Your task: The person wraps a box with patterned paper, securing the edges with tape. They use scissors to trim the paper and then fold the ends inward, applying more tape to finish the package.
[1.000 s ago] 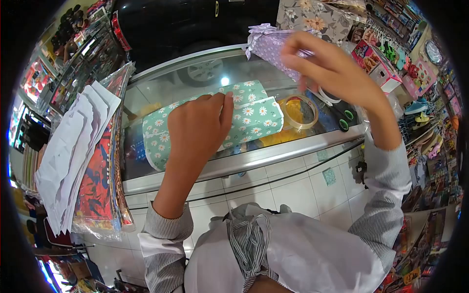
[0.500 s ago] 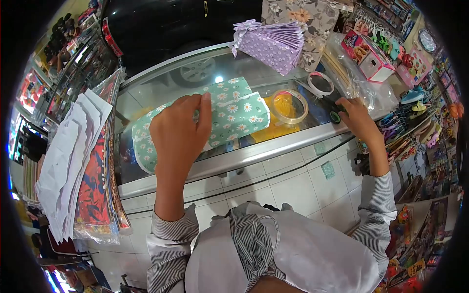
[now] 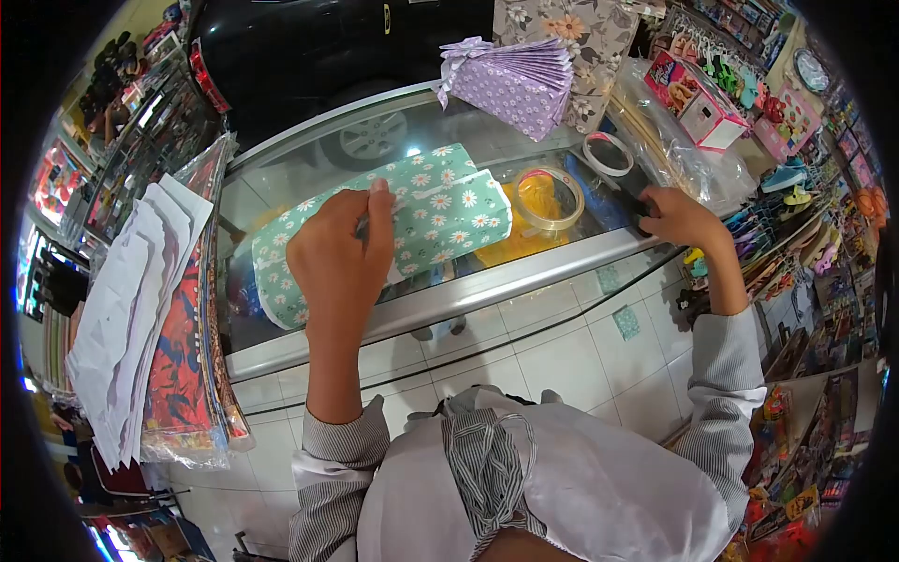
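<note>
Green daisy-patterned wrapping paper [image 3: 440, 201] lies folded over on the glass counter. My left hand [image 3: 339, 242] rests over its middle, fingers curled down and closed on the paper; the fingertips are hidden. At the counter's right part, my right hand [image 3: 688, 217] has its fingers bent round the dark handles of what look like scissors [image 3: 635, 183], whose blades point away to the upper left. A wide roll of clear tape [image 3: 579, 208] lies between the paper and my right hand. A smaller roll of tape [image 3: 629, 167] sits just beyond the scissors.
A pleated purple floral paper package [image 3: 510, 89] and a brown floral sheet [image 3: 585, 47] stand at the back. A pink boxed toy [image 3: 698, 98] lies on plastic wrap at right. White sheets [image 3: 131, 309] are stacked at left. The counter's metal edge [image 3: 449, 302] runs before me.
My right hand has closed over the scissors' handles, hiding the green-rimmed ring that showed before. My left hand stays on the wrapping paper, and the view has shifted slightly.
</note>
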Available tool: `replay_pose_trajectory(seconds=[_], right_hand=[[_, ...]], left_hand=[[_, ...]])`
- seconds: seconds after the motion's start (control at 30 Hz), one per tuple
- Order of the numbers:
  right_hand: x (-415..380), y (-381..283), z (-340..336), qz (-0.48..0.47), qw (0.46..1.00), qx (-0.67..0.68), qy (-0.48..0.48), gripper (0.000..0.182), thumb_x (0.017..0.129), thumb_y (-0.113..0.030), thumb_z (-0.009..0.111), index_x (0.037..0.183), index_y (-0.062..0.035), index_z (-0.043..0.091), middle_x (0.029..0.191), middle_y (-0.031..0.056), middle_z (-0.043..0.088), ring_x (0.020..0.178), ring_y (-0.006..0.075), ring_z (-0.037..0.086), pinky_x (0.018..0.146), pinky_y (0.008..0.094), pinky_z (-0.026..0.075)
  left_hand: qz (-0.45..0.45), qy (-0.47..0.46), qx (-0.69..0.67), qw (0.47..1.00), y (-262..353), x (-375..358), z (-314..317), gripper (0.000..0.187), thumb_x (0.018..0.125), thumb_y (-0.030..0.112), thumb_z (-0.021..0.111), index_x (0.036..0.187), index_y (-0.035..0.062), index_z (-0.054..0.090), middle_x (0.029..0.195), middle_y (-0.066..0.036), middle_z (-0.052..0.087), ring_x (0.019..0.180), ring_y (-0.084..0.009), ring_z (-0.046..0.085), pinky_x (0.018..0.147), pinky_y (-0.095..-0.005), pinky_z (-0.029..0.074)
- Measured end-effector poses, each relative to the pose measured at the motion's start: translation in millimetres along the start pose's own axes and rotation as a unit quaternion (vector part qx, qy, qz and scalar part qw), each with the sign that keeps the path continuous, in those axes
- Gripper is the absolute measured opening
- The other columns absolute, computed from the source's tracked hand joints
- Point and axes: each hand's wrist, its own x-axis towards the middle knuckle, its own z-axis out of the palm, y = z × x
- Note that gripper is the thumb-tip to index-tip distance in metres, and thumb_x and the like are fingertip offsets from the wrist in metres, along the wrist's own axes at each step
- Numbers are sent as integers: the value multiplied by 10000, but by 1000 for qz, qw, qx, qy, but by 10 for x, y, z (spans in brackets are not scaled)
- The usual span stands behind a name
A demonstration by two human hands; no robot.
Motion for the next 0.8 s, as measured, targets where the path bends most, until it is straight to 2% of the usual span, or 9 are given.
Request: replay_pose_trajectory(seconds=[0.07,0.13,0.23,0.27,0.37,0.47,0.57,0.77,0.8], right_hand=[[-37,56,-85,11,999,-2,-47,383,730,-154,663,1049,35,564,777,169,618,724,253,610,659,361,476],[-209,19,-202,31,996,-1,-88,366,737,-140,655,1040,32,544,761,163,618,700,248,605,651,367,473],[-508,-234,-345,67,992,-28,-99,395,750,-226,644,1034,17,517,854,218,626,795,356,615,712,405,474],[-592,-350,-329,103,991,-20,-86,386,752,-172,648,1048,2,473,811,207,609,762,364,600,697,425,464],[-923,-557,-140,62,996,-31,54,423,771,-162,660,1109,-7,459,803,206,606,763,388,595,696,449,461],[-1164,-1091,-206,88,994,53,43,475,796,-192,672,1165,-7,436,822,217,613,784,404,605,693,466,462],[-1212,-1303,-4,-79,990,74,92,544,804,-293,691,1175,16,440,829,239,611,812,401,618,686,462,469],[-998,-1759,134,-179,983,-28,28,548,808,-419,664,936,86,492,633,182,593,637,358,636,570,401,506],[-955,-1795,196,-211,974,-52,69,469,819,-374,654,849,65,494,576,133,586,562,315,634,508,360,508]], left_hand=[[-4,6,-28,1000,29,-1,-3,278,882,223,612,672,62,697,649,-46,646,463,-214,546,452,-306,402],[-3,4,-26,1000,20,-2,-6,269,880,223,614,679,70,706,648,-44,649,461,-204,545,452,-301,402],[-11,3,-25,1000,23,-5,-2,268,879,223,614,678,70,705,650,-44,650,462,-205,547,453,-301,404],[-15,4,-25,1000,25,-3,-1,270,879,222,613,675,69,703,650,-45,649,463,-208,547,454,-303,405],[-4,13,-17,1000,7,-5,15,288,883,226,605,661,63,691,648,-46,645,464,-219,547,453,-310,405],[2,9,0,1000,10,-3,12,310,888,234,595,649,54,679,646,-49,639,469,-234,551,456,-323,407],[-5,-3,12,1000,20,-2,15,326,891,240,589,641,51,676,649,-53,636,475,-243,555,463,-336,411],[2,-11,17,1000,29,9,8,363,899,244,574,616,37,665,653,-60,636,488,-260,565,471,-347,417],[7,-12,12,1000,24,11,5,367,901,244,572,614,35,664,653,-61,636,488,-262,565,470,-348,417]])
